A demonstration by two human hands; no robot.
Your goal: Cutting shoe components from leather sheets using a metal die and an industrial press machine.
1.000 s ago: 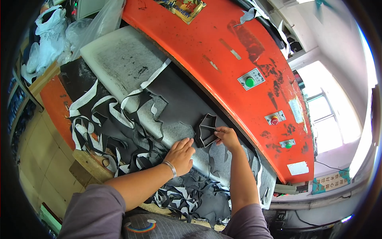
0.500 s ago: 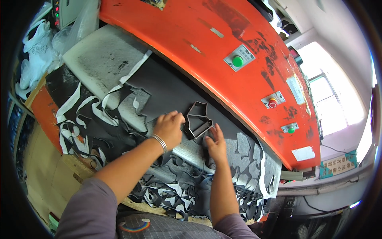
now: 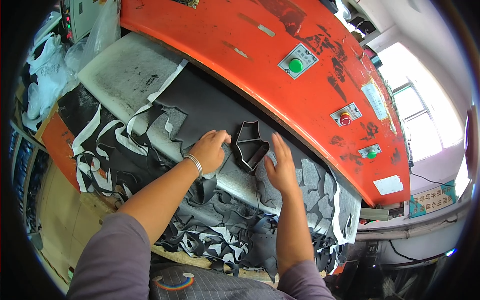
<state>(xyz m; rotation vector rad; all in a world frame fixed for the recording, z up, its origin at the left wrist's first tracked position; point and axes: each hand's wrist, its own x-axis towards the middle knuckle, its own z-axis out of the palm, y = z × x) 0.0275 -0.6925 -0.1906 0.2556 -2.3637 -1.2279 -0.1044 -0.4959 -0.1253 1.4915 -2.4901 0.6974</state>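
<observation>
Short, plain mauve-grey sleeves [image 3: 112, 250] show at the lower left and lower right. Thin silvery bangles [image 3: 194, 165] circle the wrist of the left hand [image 3: 210, 150]. At the bottom edge, dark grey pinstriped cloth [image 3: 225, 289] bears a rainbow [image 3: 176, 287] with a pale cloud [image 3: 188, 275] at its right end.

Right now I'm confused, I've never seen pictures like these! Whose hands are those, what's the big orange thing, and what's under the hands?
No robot here: a person wears a camera on their head, looking down. Its wide lens bends straight edges.

The left hand and right hand are that person's own. Between them is a dark, hollow frame. Neither hand's fingers are wrapped around it, though I can't tell whether they touch it.

The frame rests at the ragged edge of a black sheet, on a pale board. Scraps lie nearby.

The orange machine has green buttons and a red button.
</observation>
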